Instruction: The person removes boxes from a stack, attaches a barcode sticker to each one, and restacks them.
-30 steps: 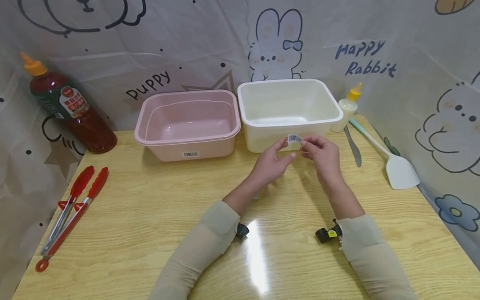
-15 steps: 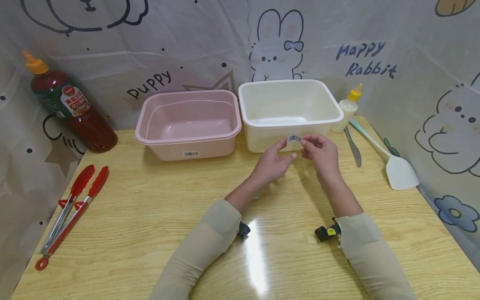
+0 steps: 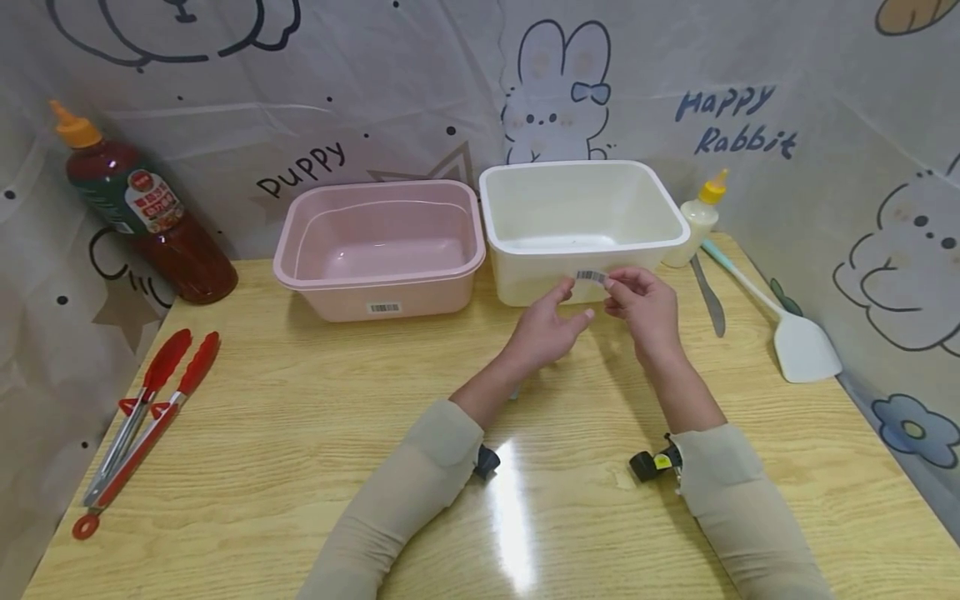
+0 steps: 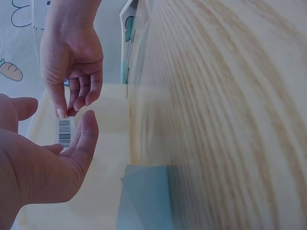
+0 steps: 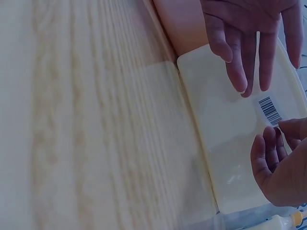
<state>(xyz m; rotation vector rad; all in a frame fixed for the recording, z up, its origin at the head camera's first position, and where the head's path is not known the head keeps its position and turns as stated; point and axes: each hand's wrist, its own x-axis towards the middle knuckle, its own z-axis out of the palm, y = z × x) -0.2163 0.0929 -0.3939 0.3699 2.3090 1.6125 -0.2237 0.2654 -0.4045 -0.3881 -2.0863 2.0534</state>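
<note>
A small white barcode sticker (image 3: 590, 276) is held up at the front wall of the white plastic bin (image 3: 540, 283). My right hand (image 3: 647, 312) pinches its right end between thumb and forefinger. My left hand (image 3: 543, 332) has its fingers extended, with the index fingertip right at the sticker's left end and the thumb spread apart below. In the left wrist view the barcode label (image 4: 64, 133) spans the space between both hands. The right wrist view shows the printed bars (image 5: 270, 111) facing out over the bin's wall, below the left hand's straight fingers (image 5: 265, 67).
A pink bin (image 3: 382, 287) with its own barcode stands left of the white one. Red tongs (image 3: 142, 425) and a leaning sauce bottle (image 3: 146, 208) lie left. Rightward are a small yellow-capped bottle (image 3: 699, 221), a knife (image 3: 708, 296) and a white spatula (image 3: 805, 346). Blue-green paper (image 4: 146, 196) lies nearby.
The sticker, curved a moment ago, now looks flatter along the white bin's front. Both hands stay almost in place; the whole head view has shifted slightly.
</note>
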